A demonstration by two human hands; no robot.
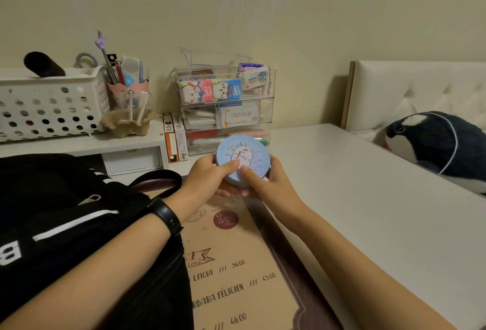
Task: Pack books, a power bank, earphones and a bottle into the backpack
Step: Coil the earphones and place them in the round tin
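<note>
A round light-blue case (243, 156) with a cartoon animal on its lid is held above the desk, tilted toward me. My left hand (207, 178) grips its left edge, thumb on the lid. My right hand (265, 185) grips its right side, thumb on the lid and fingers underneath. The black backpack (65, 221) with white stripes lies at the left under my left forearm, its zipper running along its right side. What is inside the case is hidden.
A brown printed mat (236, 271) lies under my arms. Stacked clear organiser drawers (226, 108) stand behind the case, beside a pen cup (128, 108) and a white perforated basket (50, 103) on a shelf. A whale plush (436, 142) lies at the right on a bed.
</note>
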